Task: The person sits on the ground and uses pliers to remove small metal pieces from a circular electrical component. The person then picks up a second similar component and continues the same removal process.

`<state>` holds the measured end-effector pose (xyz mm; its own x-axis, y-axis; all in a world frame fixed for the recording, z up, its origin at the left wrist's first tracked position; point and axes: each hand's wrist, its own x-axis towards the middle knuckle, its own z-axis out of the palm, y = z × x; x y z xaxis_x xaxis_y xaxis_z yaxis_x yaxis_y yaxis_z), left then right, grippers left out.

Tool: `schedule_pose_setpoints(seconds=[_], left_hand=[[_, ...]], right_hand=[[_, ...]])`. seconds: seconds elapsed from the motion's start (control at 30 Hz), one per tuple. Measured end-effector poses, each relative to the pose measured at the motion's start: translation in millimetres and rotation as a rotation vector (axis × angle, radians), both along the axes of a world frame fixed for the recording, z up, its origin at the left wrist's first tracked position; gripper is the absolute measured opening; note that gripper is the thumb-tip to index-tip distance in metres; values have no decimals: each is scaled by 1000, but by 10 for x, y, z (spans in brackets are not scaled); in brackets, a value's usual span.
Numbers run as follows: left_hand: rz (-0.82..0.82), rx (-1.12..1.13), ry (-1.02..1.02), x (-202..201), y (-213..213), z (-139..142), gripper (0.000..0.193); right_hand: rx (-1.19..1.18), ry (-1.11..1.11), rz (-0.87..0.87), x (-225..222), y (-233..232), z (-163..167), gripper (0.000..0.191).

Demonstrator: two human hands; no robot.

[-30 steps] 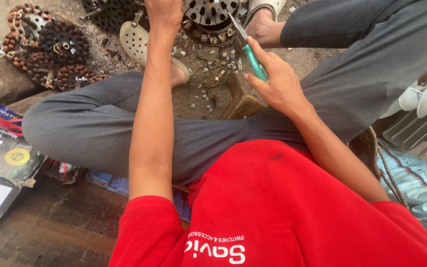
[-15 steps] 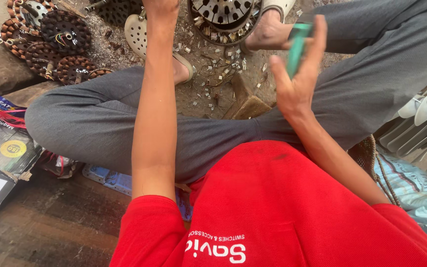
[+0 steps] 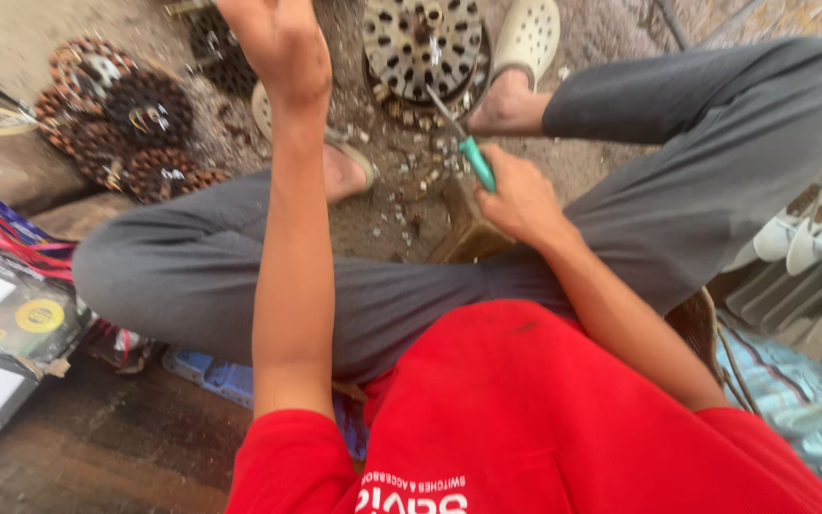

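Your outfit: red tee, grey trousers, pale sandals.
Item 1: your red short-sleeve shirt [image 3: 525, 419], white print across chest, small dark smudge nr the middle. Item 2: your grey trousers [image 3: 677, 181], full length, plain. Item 3: cream perforated clog-type sandals, one per foot [image 3: 535, 33]. Forearms bare; left hand [image 3: 278, 38] & right hand [image 3: 520, 195] ungloved.

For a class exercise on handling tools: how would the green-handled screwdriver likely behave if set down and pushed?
The screwdriver, gripped in the right hand, looks stiff, with a thin metal shaft. Its rounded handle would probably roll. It seems light for its length.
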<state>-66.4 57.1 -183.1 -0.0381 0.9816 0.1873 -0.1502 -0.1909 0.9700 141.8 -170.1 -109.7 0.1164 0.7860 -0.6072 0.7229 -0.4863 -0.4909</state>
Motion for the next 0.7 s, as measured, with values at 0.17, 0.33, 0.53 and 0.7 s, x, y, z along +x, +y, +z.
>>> schedule_pose_setpoints(seconds=[0.17, 0.33, 0.53, 0.7], left_hand=[[-292, 120, 285, 179, -240, 627, 28], [-422, 72, 354, 417, -363, 773, 50], [-392, -84, 570, 513, -504, 600, 26], [-216, 324, 719, 452, -472, 427, 20]], right_hand=[[-70, 59, -30, -72, 106, 110, 41], [-53, 120, -22, -94, 165, 166, 47], [-39, 136, -16, -80, 186, 156, 44], [-12, 139, -14, -40, 194, 141, 47]])
